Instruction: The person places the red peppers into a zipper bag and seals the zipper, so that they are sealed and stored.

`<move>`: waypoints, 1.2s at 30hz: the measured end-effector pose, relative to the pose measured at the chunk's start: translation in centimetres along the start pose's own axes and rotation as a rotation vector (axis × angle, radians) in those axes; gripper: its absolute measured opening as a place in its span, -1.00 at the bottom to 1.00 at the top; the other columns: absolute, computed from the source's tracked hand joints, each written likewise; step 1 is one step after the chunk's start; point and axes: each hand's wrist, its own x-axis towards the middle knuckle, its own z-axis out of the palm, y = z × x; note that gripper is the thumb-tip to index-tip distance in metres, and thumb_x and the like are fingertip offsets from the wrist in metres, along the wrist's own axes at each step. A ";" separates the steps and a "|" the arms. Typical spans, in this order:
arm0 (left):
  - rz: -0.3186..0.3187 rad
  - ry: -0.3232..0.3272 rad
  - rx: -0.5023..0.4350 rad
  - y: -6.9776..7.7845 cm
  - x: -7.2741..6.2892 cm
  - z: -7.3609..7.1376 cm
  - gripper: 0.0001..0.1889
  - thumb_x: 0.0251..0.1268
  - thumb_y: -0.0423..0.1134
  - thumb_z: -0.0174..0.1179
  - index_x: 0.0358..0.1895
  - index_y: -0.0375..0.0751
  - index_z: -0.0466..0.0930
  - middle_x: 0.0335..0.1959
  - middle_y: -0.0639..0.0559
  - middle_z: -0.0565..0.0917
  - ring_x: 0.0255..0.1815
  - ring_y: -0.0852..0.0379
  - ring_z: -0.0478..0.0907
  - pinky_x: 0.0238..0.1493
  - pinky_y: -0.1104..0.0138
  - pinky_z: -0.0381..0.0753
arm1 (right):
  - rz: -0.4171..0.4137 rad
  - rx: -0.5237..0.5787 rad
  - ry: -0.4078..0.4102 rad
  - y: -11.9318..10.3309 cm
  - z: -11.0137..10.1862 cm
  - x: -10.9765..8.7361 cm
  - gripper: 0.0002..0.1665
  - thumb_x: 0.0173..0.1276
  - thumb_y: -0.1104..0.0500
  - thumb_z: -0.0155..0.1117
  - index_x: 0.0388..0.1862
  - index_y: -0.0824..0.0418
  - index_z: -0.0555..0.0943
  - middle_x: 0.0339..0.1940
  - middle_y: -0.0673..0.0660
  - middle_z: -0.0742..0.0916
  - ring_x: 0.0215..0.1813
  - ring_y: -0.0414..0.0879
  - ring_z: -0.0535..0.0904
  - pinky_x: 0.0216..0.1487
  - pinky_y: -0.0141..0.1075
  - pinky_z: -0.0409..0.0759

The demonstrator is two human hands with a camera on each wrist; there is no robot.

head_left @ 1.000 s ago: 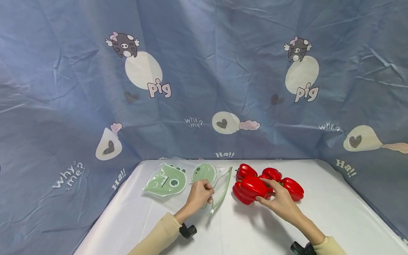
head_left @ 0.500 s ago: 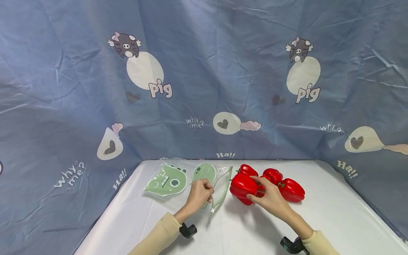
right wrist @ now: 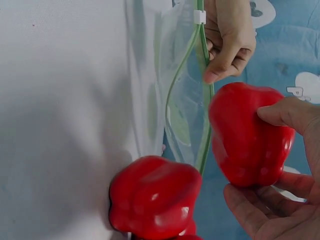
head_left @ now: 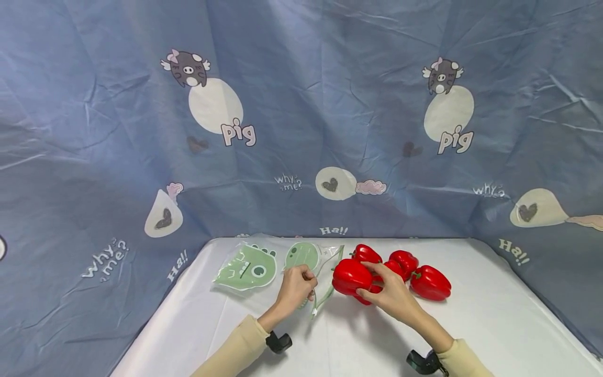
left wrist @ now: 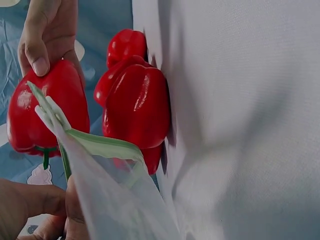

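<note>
My left hand (head_left: 294,287) pinches the green zip edge of a clear zip bag (right wrist: 180,110) printed with green cartoon monsters. The bag's mouth gapes toward the right, and a white slider (right wrist: 199,17) sits on its zip. A red bell pepper (head_left: 350,277) is gripped between the thumb and fingers of my right hand (head_left: 388,293), raised above the table. In the left wrist view its green stem (left wrist: 46,156) points toward the bag's opening. The held pepper is close beside the zip edge in the right wrist view.
Behind my right hand lie several more red bell peppers (head_left: 430,283) in a loose group on the white table (head_left: 490,319). A blue cloth (head_left: 292,104) with pig prints hangs beyond the table's far edge.
My right hand has carried the red bell pepper leftward, from over the other peppers to near the bag's mouth. The left hand has stayed on the zip bag.
</note>
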 end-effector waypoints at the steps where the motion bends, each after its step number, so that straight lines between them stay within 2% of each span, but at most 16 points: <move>1: 0.000 -0.001 -0.001 0.0 0.0 0.0 -0.91 0.12 -0.49 0.17 -0.50 -0.32 0.54 -0.65 -0.14 0.63 -0.82 0.23 0.52 -0.76 0.38 0.55 | -0.009 0.003 0.000 0.0 0.2 0.0 -0.19 -0.02 0.03 0.57 0.26 0.05 0.48 0.08 0.05 0.66 0.01 -0.03 0.64 -0.10 -0.20 0.70; 5: 0.008 -0.005 -0.008 0.0 0.0 0.1 -0.91 0.13 -0.49 0.17 -0.49 -0.32 0.54 -0.63 -0.19 0.64 -0.82 0.21 0.53 -0.76 0.39 0.55 | -0.034 0.002 0.002 0.0 0.9 0.0 -0.22 -0.03 0.05 0.57 0.23 0.05 0.51 0.06 0.00 0.67 -0.01 -0.09 0.64 -0.11 -0.29 0.69; 12: 0.000 0.004 -0.021 0.1 -0.1 0.2 -0.91 0.11 -0.51 0.17 -0.51 -0.33 0.54 -0.71 0.00 0.58 -0.84 0.23 0.51 -0.76 0.36 0.56 | -0.019 0.006 -0.014 0.0 1.8 0.0 -0.23 -0.04 0.04 0.58 0.22 0.03 0.53 0.07 -0.05 0.67 0.00 -0.14 0.63 -0.08 -0.31 0.66; 19: 0.006 0.026 -0.039 0.4 -0.2 0.2 -0.90 0.11 -0.50 0.16 -0.52 -0.32 0.53 -0.64 -0.19 0.62 -0.82 0.21 0.51 -0.76 0.37 0.55 | 0.002 0.043 -0.027 -0.1 2.6 0.0 -0.24 -0.03 0.07 0.58 0.21 0.11 0.54 0.07 -0.02 0.67 0.01 -0.10 0.65 -0.05 -0.27 0.68; 26: 0.019 0.033 -0.026 0.7 -0.4 0.3 -0.89 0.12 -0.51 0.14 -0.51 -0.32 0.53 -0.67 -0.10 0.60 -0.81 0.17 0.53 -0.75 0.39 0.56 | 0.005 0.028 -0.025 0.1 3.4 -0.4 -0.28 -0.07 0.09 0.59 0.15 0.09 0.57 0.01 -0.04 0.69 0.00 -0.13 0.64 -0.02 -0.22 0.67; 30: 0.014 0.038 -0.031 0.8 -0.5 0.5 -0.90 0.13 -0.50 0.14 -0.50 -0.32 0.53 -0.65 -0.11 0.61 -0.81 0.20 0.52 -0.74 0.40 0.55 | -0.004 0.026 -0.025 0.2 3.7 -0.5 -0.29 -0.07 0.12 0.59 0.14 0.11 0.57 0.00 -0.02 0.70 0.00 -0.12 0.64 -0.01 -0.21 0.67; 36: 0.016 0.036 -0.057 0.8 -0.7 0.8 -0.92 0.14 -0.49 0.15 -0.48 -0.32 0.54 -0.61 -0.19 0.63 -0.80 0.18 0.54 -0.73 0.40 0.56 | -0.030 0.008 -0.040 0.5 4.0 -0.7 -0.30 -0.05 0.10 0.59 0.13 0.17 0.57 -0.01 0.02 0.70 -0.03 -0.10 0.65 -0.07 -0.30 0.67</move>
